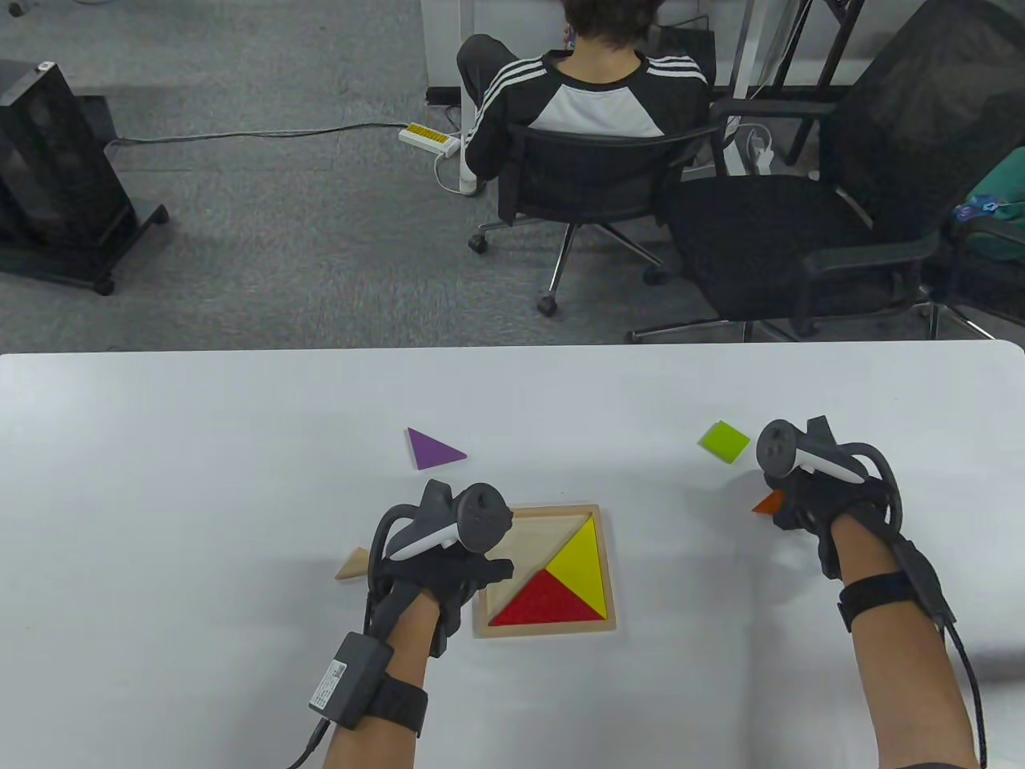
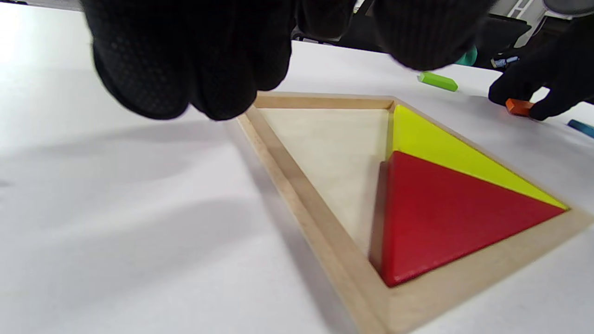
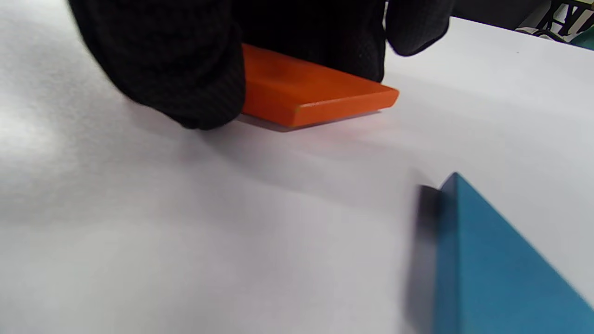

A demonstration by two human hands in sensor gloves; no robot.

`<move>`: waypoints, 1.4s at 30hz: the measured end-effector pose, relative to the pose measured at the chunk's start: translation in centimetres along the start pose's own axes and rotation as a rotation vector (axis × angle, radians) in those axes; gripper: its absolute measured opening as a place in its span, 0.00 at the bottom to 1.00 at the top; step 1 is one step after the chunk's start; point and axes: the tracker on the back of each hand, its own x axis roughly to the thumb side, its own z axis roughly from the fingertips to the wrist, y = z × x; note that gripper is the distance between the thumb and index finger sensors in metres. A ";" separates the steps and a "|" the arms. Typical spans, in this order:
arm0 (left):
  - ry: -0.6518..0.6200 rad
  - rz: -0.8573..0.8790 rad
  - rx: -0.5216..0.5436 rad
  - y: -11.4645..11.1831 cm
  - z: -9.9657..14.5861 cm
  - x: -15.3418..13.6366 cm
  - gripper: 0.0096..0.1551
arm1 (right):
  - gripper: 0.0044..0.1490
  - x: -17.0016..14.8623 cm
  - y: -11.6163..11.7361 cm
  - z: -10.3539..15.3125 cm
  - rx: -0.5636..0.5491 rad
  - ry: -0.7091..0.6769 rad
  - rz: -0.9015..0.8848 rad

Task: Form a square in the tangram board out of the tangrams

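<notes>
Tangram board (image 1: 608,561) near table middle, half filled: yellow triangle (image 1: 578,553) and red triangle (image 1: 548,601) seated; left hand (image 2: 185,60) beside board, fingers loose, holding nothing; right hand (image 3: 195,60) pinching orange piece (image 3: 315,95) on table, well right; probably light, stiff, smooth wood; best gripped by thin edges.

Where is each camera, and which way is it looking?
Table view: high above the person, looking down at the white table and the floor beyond; both gloved forearms show.
Left wrist view: low under the left hand, facing across the tangram board; its fingers hang from the top.
Right wrist view: low under the right hand, facing its fingers on the orange piece.
Shared: all three show the orange piece.
</notes>
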 end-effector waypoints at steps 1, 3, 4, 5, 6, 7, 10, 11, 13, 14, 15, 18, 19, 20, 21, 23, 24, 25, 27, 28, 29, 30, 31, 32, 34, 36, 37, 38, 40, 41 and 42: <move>0.002 0.007 0.005 0.1 0.1 -0.1 0.46 | 0.44 0.1 -0.1 0.1 -0.009 0.000 0.006; 0.004 0.013 0.013 0.3 0.3 -0.3 0.46 | 0.44 0.3 -0.3 0.5 -0.034 -0.005 0.018; 0.005 0.014 0.015 0.3 0.3 -0.3 0.46 | 0.44 0.5 -0.6 0.8 -0.042 -0.009 0.023; 0.006 0.013 0.019 0.4 0.4 -0.3 0.46 | 0.44 0.6 -0.8 1.0 -0.054 -0.011 0.025; 0.005 0.012 0.022 0.5 0.5 -0.3 0.47 | 0.44 0.7 -1.1 1.3 -0.068 -0.014 0.023; 0.004 0.008 0.025 0.6 0.6 -0.3 0.46 | 0.45 0.9 -1.5 1.6 -0.086 -0.018 0.020; 0.004 -0.002 0.030 0.8 0.7 -0.2 0.46 | 0.45 1.2 -2.3 2.6 -0.125 -0.025 0.018; 0.005 -0.005 0.033 0.9 0.9 -0.2 0.46 | 0.45 1.4 -2.7 2.9 -0.136 -0.030 0.016; 0.003 -0.004 0.046 1.1 1.0 -0.3 0.46 | 0.45 1.9 -3.3 3.7 -0.184 -0.051 0.052; 0.001 0.000 0.050 1.1 1.1 -0.3 0.46 | 0.45 2.1 -3.6 4.1 -0.200 -0.044 0.057; 0.001 0.006 0.056 1.2 1.2 -0.5 0.46 | 0.45 2.4 -3.9 4.6 -0.213 -0.063 0.074; 0.004 0.007 0.061 1.2 1.3 -0.7 0.46 | 0.45 3.2 -4.6 5.7 -0.257 -0.079 0.106; 0.006 0.006 0.061 1.2 1.3 -0.8 0.46 | 0.45 3.6 -5.0 6.2 -0.274 -0.087 0.117; 0.008 0.004 0.062 1.2 1.3 -0.9 0.46 | 0.45 4.0 -5.3 6.7 -0.291 -0.094 0.126; 0.011 0.003 0.062 1.2 1.3 -1.0 0.46 | 0.45 4.3 -5.6 7.1 -0.305 -0.101 0.131; 0.013 0.004 0.064 1.2 1.4 -1.2 0.46 | 0.45 5.0 -6.1 7.9 -0.338 -0.119 0.137; 0.014 0.007 0.065 1.3 1.4 -1.3 0.46 | 0.45 5.6 -6.5 8.4 -0.354 -0.131 0.141; 0.014 0.009 0.066 1.3 1.4 -1.4 0.46 | 0.45 5.9 -6.7 8.8 -0.362 -0.137 0.145; 0.015 0.015 0.068 1.3 1.5 -1.5 0.46 | 0.45 7.0 -7.1 9.7 -0.389 -0.158 0.157; 0.016 0.017 0.068 1.3 1.5 -1.5 0.46 | 0.45 7.3 -7.3 10.0 -0.400 -0.166 0.159; 0.016 0.019 0.069 1.3 1.5 -1.7 0.46 | 0.45 7.9 -7.4 10.4 -0.417 -0.180 0.158; 0.016 0.019 0.069 1.3 1.5 -1.7 0.46 | 0.45 8.2 -7.5 10.7 -0.427 -0.189 0.156; 0.017 0.019 0.070 1.4 1.5 -1.7 0.46 | 0.45 8.7 -7.6 11.0 -0.436 -0.201 0.154; 0.016 0.018 0.071 1.4 1.6 -1.7 0.46 | 0.45 9.3 -7.7 11.4 -0.449 -0.214 0.155; 0.015 0.018 0.073 1.4 1.6 -1.8 0.46 | 0.45 10.3 -7.8 11.9 -0.467 -0.232 0.163; 0.013 0.018 0.075 1.5 1.6 -1.8 0.46 | 0.45 11.1 -7.9 12.2 -0.483 -0.249 0.162; 0.011 0.019 0.075 1.5 1.6 -1.8 0.46 | 0.45 11.7 -7.9 12.4 -0.494 -0.259 0.159; 0.010 0.019 0.075 1.5 1.5 -1.8 0.46 | 0.45 12.2 -8.0 12.7 -0.506 -0.266 0.158; 0.006 0.017 0.075 1.5 1.5 -1.8 0.45 | 0.45 13.1 -8.1 13.0 -0.527 -0.281 0.156; 0.005 0.016 0.074 1.4 1.5 -1.8 0.46 | 0.45 13.7 -8.1 13.1 -0.539 -0.288 0.154; 0.004 0.015 0.074 1.4 1.5 -1.8 0.45 | 0.45 14.3 -8.0 13.2 -0.544 -0.298 0.151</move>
